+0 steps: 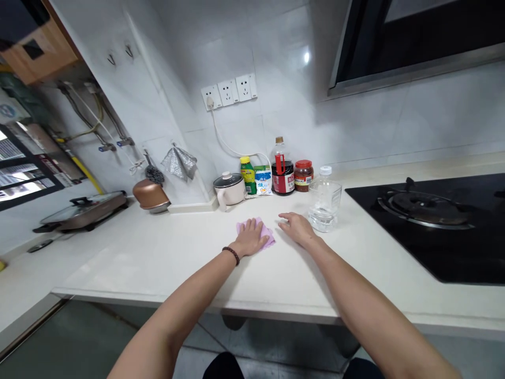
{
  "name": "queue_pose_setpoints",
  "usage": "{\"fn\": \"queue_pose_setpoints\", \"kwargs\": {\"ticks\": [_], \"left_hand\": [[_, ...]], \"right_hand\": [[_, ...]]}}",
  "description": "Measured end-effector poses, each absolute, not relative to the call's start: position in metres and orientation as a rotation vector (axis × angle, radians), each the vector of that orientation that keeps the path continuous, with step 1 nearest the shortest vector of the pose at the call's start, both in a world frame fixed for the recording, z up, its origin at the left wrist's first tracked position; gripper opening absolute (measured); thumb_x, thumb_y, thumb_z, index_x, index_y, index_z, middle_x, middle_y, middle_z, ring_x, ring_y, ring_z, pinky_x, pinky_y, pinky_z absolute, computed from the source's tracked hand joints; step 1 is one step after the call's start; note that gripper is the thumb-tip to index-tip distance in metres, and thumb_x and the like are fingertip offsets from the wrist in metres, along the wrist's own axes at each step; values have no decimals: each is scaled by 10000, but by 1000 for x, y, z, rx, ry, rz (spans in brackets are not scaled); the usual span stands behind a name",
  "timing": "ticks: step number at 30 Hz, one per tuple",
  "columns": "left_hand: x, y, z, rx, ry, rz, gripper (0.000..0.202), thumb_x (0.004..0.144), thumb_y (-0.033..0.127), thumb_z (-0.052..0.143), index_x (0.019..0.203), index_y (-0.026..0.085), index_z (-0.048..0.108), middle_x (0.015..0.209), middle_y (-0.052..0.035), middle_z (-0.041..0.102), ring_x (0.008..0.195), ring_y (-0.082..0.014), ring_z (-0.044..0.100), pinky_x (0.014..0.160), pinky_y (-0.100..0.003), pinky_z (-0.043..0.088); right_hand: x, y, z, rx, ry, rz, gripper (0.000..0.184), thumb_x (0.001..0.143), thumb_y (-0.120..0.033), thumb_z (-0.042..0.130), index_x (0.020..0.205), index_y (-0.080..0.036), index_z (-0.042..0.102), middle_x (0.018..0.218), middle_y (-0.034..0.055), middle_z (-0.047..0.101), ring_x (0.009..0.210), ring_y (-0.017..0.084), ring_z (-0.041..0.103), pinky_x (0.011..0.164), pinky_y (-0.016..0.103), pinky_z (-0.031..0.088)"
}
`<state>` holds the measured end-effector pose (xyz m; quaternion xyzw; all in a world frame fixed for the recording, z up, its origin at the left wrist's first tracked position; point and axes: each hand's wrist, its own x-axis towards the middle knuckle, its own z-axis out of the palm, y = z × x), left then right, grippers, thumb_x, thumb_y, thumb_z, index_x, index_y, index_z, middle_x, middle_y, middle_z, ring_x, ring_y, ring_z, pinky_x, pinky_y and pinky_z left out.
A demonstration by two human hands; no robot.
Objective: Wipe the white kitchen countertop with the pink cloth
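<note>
Left hand (pixel 250 238) down flat on a pink cloth (pixel 265 235), fingers spread, palm pressing, no grip at all, and that open hand looks to be what pins the cloth to the white countertop (pixel 165 263), out near the middle towards the front edge! Right hand (pixel 298 229) just beside it, loosely open, fingertips on the bare counter, holding nothing. A beaded bracelet (pixel 231 255) on the left wrist. Along the back edge, lined up against the tiled wall, probably to leave the front free and keep them close to the gas hob (pixel 418 221): a white lidded pot (pixel 229 188), a green bottle (pixel 248 175), a small packet (pixel 263 180), a dark sauce bottle (pixel 282 179) and a red-capped jar (pixel 303 175). A clear plastic bottle (pixel 324 202) stands by the hob's edge, a little water in it, and a copper pot (pixel 150 195) and an electric skillet (pixel 82 211) sit off towards the left end
</note>
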<state>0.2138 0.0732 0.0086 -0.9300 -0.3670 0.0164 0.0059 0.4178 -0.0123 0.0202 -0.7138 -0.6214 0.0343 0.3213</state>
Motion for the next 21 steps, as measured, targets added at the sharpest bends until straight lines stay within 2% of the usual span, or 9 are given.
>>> {"fn": "queue_pose_setpoints", "kwargs": {"ticks": [4,10,16,21], "left_hand": [[195,25,10,-2999,-947,72,836,976,665,157,1580,87,154,1643,-234,82,1513,-395,59,1188,-573,91],[178,-23,14,-3077,-729,121,823,978,675,160,1588,124,145,1654,-201,38,1523,-355,-18,1205,-564,64],[189,-7,14,-3085,-632,122,804,979,668,193,1590,148,135,1655,-186,73,1526,-345,8,1206,-566,71],[226,35,11,-3053,-700,66,819,977,660,197,1586,117,120,1648,-211,88,1519,-369,57,1194,-571,104]], "right_hand": [[418,-13,20,-1868,-1622,85,401,907,-317,620,1291,-210,659,1259,82,684,1059,219,660,944,308,461],[417,-14,22,-1864,-1620,84,404,905,-314,619,1292,-209,658,1240,79,691,1047,218,662,930,305,466],[415,-16,24,-1833,-1627,65,405,908,-310,611,1296,-204,655,1243,79,688,1031,213,660,922,303,472],[417,-17,26,-1828,-1610,44,397,910,-316,607,1289,-210,657,1245,75,681,1025,205,659,916,297,479]]}}
